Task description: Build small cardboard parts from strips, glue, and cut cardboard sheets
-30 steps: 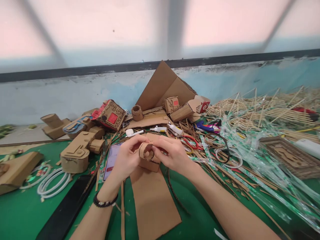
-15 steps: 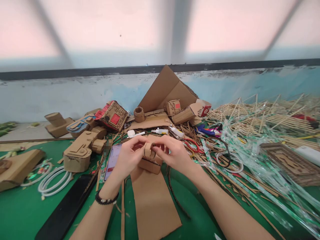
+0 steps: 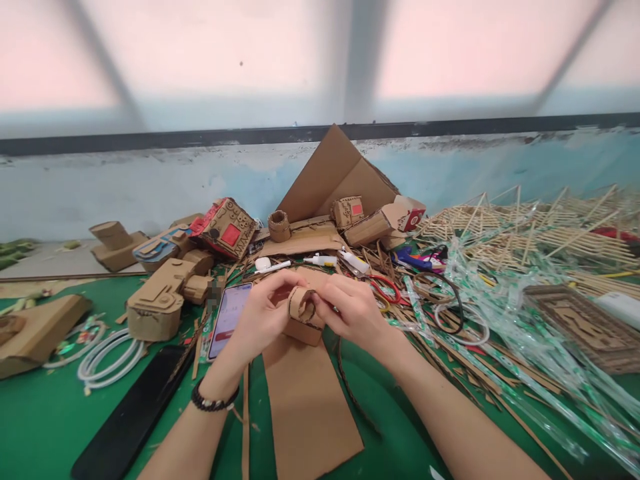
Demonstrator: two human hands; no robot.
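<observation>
Cardboard ring [image 3: 296, 303]: one, being held just over one small cardboard box [image 3: 304, 333], above one flat cardboard sheet [image 3: 313, 407].
White bottles [image 3: 321, 261]: two, lying farther back on the table [image 3: 395, 413].
Left hand [image 3: 264, 308]: curling half closed, gripping the ring's left side.
Right hand [image 3: 353, 307]: curling nearly closed, pinching the ring's right edge.
Forearms [image 3: 450, 400]: reaching forward from below, converging toward the ring.

Head-worn view, forward and downward
</observation>
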